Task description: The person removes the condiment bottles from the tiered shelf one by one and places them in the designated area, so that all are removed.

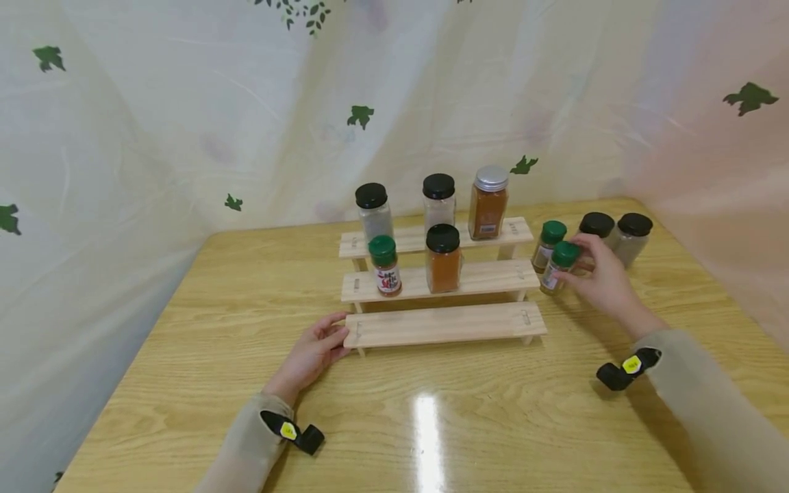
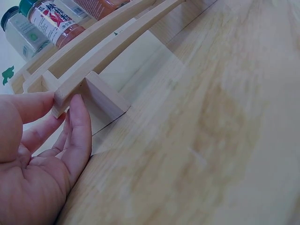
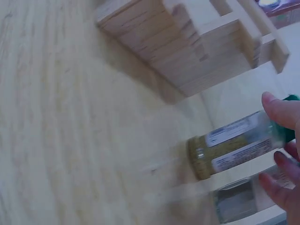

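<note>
My right hand (image 1: pixel 603 279) pinches a small green-capped spice jar (image 3: pixel 234 145) near its cap, to the right of the wooden three-tier spice rack (image 1: pixel 444 325). Yellowish-brown contents and a white label show through the jar's clear side. At the rack's lowest shelf, my left hand (image 1: pixel 313 354) grips the left end; in the left wrist view its thumb and fingers hold the board's corner. On the middle tier stand a green-capped jar with red contents (image 1: pixel 386 270) and a black-capped jar of orange powder (image 1: pixel 443 263).
The top tier bears two black-capped jars (image 1: pixel 377 219) (image 1: pixel 439 205) and a silver-capped jar (image 1: pixel 489 209). Right of the rack stand another green-capped jar (image 1: pixel 547 246) and two black-capped jars (image 1: pixel 631 241), one partly behind my right hand. A leaf-patterned curtain (image 1: pixel 277 137) hangs behind the wooden table (image 1: pixel 493 418).
</note>
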A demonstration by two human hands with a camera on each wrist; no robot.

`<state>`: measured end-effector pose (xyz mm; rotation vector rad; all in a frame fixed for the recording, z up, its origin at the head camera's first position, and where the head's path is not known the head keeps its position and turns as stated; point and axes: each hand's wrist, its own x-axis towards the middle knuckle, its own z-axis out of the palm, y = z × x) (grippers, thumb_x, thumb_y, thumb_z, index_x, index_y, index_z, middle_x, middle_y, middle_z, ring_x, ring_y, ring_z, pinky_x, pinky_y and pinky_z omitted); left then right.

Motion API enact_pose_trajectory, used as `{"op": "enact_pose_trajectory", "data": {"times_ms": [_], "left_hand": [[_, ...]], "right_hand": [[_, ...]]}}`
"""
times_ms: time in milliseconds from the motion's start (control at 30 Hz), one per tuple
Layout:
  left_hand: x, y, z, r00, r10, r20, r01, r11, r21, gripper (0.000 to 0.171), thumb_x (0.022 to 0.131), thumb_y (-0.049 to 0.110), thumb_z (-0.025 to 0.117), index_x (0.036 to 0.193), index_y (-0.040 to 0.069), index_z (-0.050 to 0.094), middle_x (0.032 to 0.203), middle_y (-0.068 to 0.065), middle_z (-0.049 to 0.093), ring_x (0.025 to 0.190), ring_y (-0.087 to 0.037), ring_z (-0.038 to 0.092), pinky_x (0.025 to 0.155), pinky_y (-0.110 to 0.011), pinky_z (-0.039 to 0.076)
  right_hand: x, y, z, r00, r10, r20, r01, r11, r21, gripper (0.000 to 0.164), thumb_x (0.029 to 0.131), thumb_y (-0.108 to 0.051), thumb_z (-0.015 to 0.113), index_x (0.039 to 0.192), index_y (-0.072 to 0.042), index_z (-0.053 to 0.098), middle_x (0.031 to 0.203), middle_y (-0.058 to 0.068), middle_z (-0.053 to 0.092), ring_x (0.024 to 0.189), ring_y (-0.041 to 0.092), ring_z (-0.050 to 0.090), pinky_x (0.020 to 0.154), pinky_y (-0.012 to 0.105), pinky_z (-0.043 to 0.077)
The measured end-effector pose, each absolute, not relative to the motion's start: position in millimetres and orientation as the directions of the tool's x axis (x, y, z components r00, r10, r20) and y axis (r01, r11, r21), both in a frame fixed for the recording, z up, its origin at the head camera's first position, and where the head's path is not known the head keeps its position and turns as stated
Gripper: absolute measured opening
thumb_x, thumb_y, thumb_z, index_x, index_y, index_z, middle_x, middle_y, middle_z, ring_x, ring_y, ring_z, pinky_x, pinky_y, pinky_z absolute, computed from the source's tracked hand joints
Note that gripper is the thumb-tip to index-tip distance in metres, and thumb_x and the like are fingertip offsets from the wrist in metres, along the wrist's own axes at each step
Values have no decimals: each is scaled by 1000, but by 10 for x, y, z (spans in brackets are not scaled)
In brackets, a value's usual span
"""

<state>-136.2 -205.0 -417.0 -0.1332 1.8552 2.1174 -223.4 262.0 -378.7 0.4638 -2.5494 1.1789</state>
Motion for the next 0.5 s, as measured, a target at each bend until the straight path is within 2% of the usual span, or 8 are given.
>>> {"op": "enact_pose_trajectory", "data": {"times_ms": [200,400,433,500], "left_hand": [[-1353,-2057,-4170,-945,168,-280,-299,-104,948,49,100,5,43,144,-4,25,102,2,53,87,-5,60,76,-18,52],[-1348,-2063,-4167,-944,180,-276,-296,-97,950,49,100,5,43,144,-5,25,103,2,53,88,-5,59,77,-18,52],[-1349,-2062,-4167,-944,182,-276,-296,-95,950,49,100,5,43,144,-5,24,103,1,53,88,-5,59,77,-18,52],[-1352,-2060,-4168,-943,182,-277,-297,-96,950,49,100,5,43,144,-5,25,103,1,52,88,-5,59,77,-18,52]], "right_hand": [[-2197,2635,-3591,-886,-174,430,-442,596,-670,54,81,1,71,126,7,41,117,21,48,97,-10,40,79,-2,34],[-2114,2633,-3435,-892,-177,416,-436,579,-689,48,85,-3,68,125,6,44,111,-12,43,97,-5,46,80,-2,35],[-2096,2629,-3411,-898,-173,405,-424,586,-690,48,85,-5,69,126,5,44,110,-14,42,97,-5,46,80,-2,35],[-2058,2611,-3366,-906,-169,388,-407,599,-689,48,85,-7,69,126,4,45,112,-9,45,97,-4,46,80,-2,34]]}}
